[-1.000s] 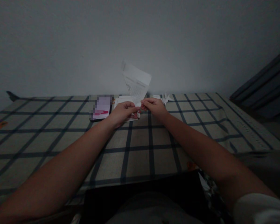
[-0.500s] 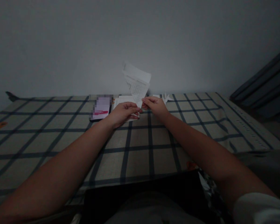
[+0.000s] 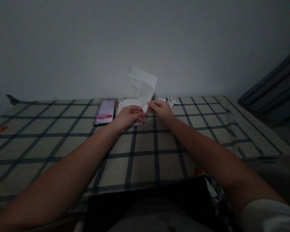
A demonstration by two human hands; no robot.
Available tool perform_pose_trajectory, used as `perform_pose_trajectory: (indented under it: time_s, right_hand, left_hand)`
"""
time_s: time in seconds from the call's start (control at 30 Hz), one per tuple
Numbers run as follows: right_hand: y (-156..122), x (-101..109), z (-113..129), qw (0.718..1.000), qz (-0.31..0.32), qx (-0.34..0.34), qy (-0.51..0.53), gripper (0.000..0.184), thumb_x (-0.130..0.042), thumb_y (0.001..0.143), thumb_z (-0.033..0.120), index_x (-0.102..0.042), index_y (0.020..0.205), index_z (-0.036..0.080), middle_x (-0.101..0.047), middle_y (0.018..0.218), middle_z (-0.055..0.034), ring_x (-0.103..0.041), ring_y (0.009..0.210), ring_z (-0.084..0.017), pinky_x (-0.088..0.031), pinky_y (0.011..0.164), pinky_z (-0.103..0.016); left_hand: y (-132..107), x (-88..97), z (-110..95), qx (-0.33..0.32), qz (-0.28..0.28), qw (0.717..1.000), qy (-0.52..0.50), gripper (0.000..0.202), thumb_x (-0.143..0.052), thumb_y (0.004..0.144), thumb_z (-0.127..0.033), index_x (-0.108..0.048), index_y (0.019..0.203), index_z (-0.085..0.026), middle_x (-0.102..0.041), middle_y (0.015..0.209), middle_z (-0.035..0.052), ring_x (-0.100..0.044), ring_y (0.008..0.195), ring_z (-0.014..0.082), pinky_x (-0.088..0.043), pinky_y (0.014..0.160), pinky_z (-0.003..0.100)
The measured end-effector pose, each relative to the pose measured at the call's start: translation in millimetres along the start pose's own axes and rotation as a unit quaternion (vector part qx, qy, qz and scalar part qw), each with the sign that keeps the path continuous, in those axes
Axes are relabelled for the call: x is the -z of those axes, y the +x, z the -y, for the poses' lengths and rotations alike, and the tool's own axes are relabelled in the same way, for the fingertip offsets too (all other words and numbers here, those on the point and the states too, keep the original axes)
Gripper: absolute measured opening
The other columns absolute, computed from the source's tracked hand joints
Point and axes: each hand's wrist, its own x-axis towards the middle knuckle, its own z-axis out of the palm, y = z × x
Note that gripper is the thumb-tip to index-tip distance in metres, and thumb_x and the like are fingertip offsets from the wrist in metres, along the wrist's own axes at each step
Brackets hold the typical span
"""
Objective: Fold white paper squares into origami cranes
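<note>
At frame centre, the left hand and right hand pinch the paper low down (phone left of centre).

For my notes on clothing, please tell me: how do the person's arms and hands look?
The left hand and right hand wear no gloves. Both forearms are bare, no watch visible. A pale right sleeve shows; no left one is visible.

paper: white, grey print | tablecloth: perhaps beige, dark-blue grid | wall: grey
</note>
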Motion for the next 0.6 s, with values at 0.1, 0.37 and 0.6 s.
perform_pose_trajectory:
  time_s: [0.1, 0.37, 0.6]
  right_hand:
    - [-0.3, -0.4, -1.0, 1.000, -0.006, -0.004, 0.003, 0.040, -0.076, 0.073, 0.057, -0.068, 0.073, 0.018, -0.066, 0.067, -0.0004, -0.059, 0.062, -0.011, -0.052, 0.065, -0.026]
    - [-1.0, 0.5, 1.5, 1.000, 0.016, 0.002, -0.025, 0.039, -0.076, 0.075, 0.056, -0.068, 0.075, 0.018, -0.067, 0.070, -0.0018, -0.062, 0.065, -0.013, -0.054, 0.068, -0.028]
    - [-3.1, -2.4, 4.6, 0.999, 0.012, -0.004, -0.048, 0.036, -0.074, 0.076, 0.054, -0.069, 0.078, 0.018, -0.068, 0.071, -0.0020, -0.062, 0.068, -0.014, -0.055, 0.069, -0.029]
  left_hand:
    - [-0.7, -0.4, -1.0, -0.004, 0.008, 1.000, 0.005, 0.028, -0.086, 0.068, -0.021, -0.064, 0.084, -0.015, -0.073, 0.078, 0.0033, -0.069, 0.065, 0.0116, -0.056, 0.065, 0.023]
    - [-1.3, -1.0, -1.3, -0.018, -0.009, 0.999, 0.037, 0.025, -0.083, 0.073, -0.032, -0.063, 0.075, -0.016, -0.073, 0.076, 0.0043, -0.070, 0.067, 0.0144, -0.060, 0.067, 0.028]
    - [-4.9, -0.9, -4.7, -0.037, -0.042, 0.994, 0.098, 0.034, -0.083, 0.073, -0.043, -0.061, 0.068, -0.017, -0.071, 0.068, 0.0049, -0.065, 0.057, 0.0132, -0.058, 0.065, 0.029]
